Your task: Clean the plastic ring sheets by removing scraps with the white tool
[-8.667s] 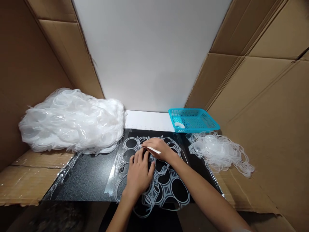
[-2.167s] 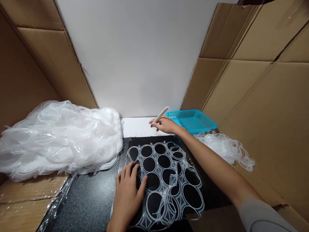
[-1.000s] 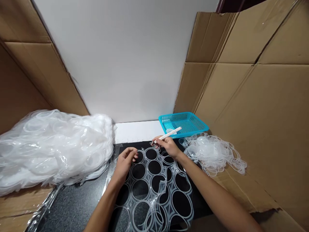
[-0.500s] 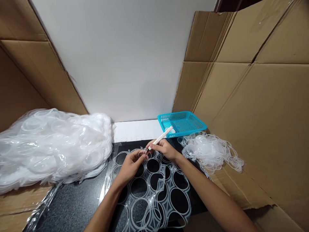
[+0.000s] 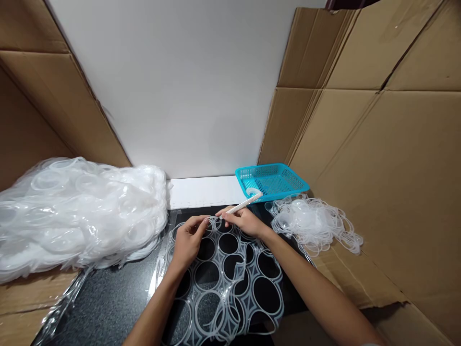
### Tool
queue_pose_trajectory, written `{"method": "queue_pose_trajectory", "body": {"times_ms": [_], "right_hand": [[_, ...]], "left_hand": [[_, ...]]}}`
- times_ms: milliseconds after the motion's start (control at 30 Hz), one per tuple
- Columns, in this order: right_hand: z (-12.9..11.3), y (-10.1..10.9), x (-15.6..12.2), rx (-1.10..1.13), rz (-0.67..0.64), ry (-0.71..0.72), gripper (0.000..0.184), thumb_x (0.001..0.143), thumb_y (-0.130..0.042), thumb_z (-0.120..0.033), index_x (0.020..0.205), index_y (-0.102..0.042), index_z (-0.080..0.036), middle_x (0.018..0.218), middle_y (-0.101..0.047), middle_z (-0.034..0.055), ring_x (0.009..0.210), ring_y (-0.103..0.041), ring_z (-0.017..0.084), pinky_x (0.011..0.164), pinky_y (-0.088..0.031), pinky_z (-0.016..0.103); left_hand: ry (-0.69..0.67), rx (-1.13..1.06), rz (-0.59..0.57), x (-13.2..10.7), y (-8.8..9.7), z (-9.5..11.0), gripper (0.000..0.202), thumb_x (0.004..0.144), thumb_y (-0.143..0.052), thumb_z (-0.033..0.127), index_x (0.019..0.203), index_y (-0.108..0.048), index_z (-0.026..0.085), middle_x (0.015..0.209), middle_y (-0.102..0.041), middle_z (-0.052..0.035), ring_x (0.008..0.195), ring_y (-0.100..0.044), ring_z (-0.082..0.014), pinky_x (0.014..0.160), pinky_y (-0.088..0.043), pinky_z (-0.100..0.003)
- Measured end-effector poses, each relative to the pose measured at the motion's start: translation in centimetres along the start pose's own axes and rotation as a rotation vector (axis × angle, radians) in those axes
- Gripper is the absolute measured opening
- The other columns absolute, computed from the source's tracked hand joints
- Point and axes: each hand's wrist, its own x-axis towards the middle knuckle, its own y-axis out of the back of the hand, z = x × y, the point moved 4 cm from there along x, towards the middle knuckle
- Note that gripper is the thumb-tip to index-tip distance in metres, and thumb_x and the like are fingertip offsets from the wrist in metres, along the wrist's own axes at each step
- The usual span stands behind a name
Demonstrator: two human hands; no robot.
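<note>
A clear, limp plastic sheet (image 5: 248, 300) with rows of round openings, each edged by a pale ring, lies over the dark tabletop. My left hand (image 5: 189, 240) pinches its far edge between thumb and fingertips. In my right hand (image 5: 245, 221) is a slim tool with a white wrapped handle (image 5: 245, 203), gripped like a pen. Its handle slants up to the right, and its lower end meets the sheet's edge just right of my left fingertips. The working tip is too small to make out.
On the left rises a big heap of translucent plastic sheets (image 5: 82, 216). A turquoise basket (image 5: 302, 186) stands at the back right with a whitish piece inside. Loose clear rings (image 5: 317, 226) are piled before it. Cardboard walls (image 5: 389, 158) flank the speckled dark table (image 5: 118, 298).
Both hands have shifted slightly up and away, and my left fingers have drawn a little left from the tool. The tool's handle now lies flatter, its upper end farther right.
</note>
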Motion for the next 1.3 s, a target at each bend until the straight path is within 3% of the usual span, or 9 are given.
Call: {"method": "queue_pose_trajectory", "body": {"times_ms": [133,233,367,467,833,900,1000,1167,1300], "right_hand": [[-0.2,0.8,0.1,-0.033,0.21,0.137,0.033,0.092,-0.068,-0.05,0.099,-0.078,-0.02,0.106,-0.073,0.0075,0.077,-0.063,0.016,0.073,-0.052,0.031],[-0.9,1.1,-0.2,-0.13,0.297,0.235,0.028,0.097,-0.06,-0.043,0.094,-0.076,-0.02,0.109,-0.072,0.0083,0.09,-0.067,0.019,0.083,-0.054,0.034],[-1.8,-0.2,-0.8,-0.264,0.136,0.281,0.025,0.102,-0.052,-0.03,0.102,-0.075,-0.02,0.104,-0.074,0.0069,0.095,-0.069,0.02,0.09,-0.054,0.037],[-2.2,-1.5,-1.2,-0.351,0.034,0.372,0.018,0.1,-0.058,-0.027,0.103,-0.075,-0.02,0.102,-0.074,0.0069,0.095,-0.069,0.02,0.089,-0.054,0.036],[-1.0,-2.7,-1.2,-0.472,0.067,0.425,0.003,0.09,-0.074,-0.02,0.092,-0.076,-0.021,0.09,-0.074,0.004,0.083,-0.067,0.018,0.08,-0.053,0.031],[-1.8,-1.2,-0.9,-0.5,0.073,0.38,0.005,0.091,-0.071,-0.02,0.089,-0.076,-0.021,0.088,-0.075,0.0037,0.08,-0.067,0.017,0.078,-0.052,0.03],[-4.1,3.7,-0.2,-0.594,0.183,0.268,0.011,0.091,-0.069,-0.025,0.084,-0.076,-0.019,0.085,-0.076,0.0042,0.079,-0.068,0.018,0.075,-0.05,0.03],[-7.5,12.9,1.4,-0.873,0.258,0.061,0.023,0.091,-0.065,-0.035,0.085,-0.077,-0.016,0.08,-0.075,0.0049,0.073,-0.064,0.019,0.067,-0.043,0.029],[-7.1,16.4,2.3,-0.986,0.205,-0.068,0.024,0.089,-0.064,-0.035,0.085,-0.078,-0.016,0.081,-0.075,0.0063,0.073,-0.063,0.02,0.066,-0.042,0.029]], "left_hand": [[-0.115,0.079,0.103,-0.1,0.5,0.4,0.026,0.089,-0.068,0.045,0.095,-0.079,0.022,0.102,-0.069,-0.0062,0.095,-0.067,-0.0214,0.082,-0.056,-0.032],[-0.176,0.096,0.088,-0.2,0.4,0.7,0.022,0.091,-0.066,0.041,0.094,-0.077,0.023,0.104,-0.065,-0.0057,0.099,-0.066,-0.0205,0.087,-0.056,-0.033],[-0.227,0.031,0.036,-0.3,0.2,0.9,0.016,0.091,-0.068,0.035,0.092,-0.077,0.023,0.105,-0.064,-0.0057,0.102,-0.064,-0.0204,0.092,-0.053,-0.033],[-0.226,-0.034,0.016,-0.2,0.1,0.9,0.013,0.09,-0.07,0.034,0.091,-0.078,0.023,0.105,-0.064,-0.0054,0.103,-0.064,-0.0202,0.091,-0.053,-0.033],[-0.201,0.143,0.001,-0.3,0.1,0.8,0.017,0.091,-0.07,0.038,0.098,-0.079,0.026,0.101,-0.068,-0.003,0.079,-0.058,-0.0158,0.069,-0.046,-0.03],[-0.219,0.19,0.005,-0.4,0.1,0.9,0.022,0.09,-0.07,0.036,0.109,-0.077,0.028,0.106,-0.069,-0.0031,0.081,-0.057,-0.0168,0.071,-0.046,-0.031],[-0.249,0.269,-0.007,-0.6,-0.3,0.9,0.03,0.091,-0.066,0.031,0.12,-0.073,0.029,0.111,-0.068,-0.0042,0.092,-0.059,-0.0204,0.074,-0.046,-0.032],[-0.246,0.371,-0.018,-0.4,-1.2,-0.1,0.017,0.092,-0.06,0.029,0.097,-0.075,0.025,0.106,-0.067,-0.0057,0.101,-0.059,-0.0246,0.08,-0.048,-0.037],[-0.194,0.394,0.024,0.0,-1.0,-0.9,0.016,0.09,-0.059,0.03,0.089,-0.075,0.024,0.102,-0.066,-0.0061,0.1,-0.059,-0.0259,0.084,-0.049,-0.04]]}}
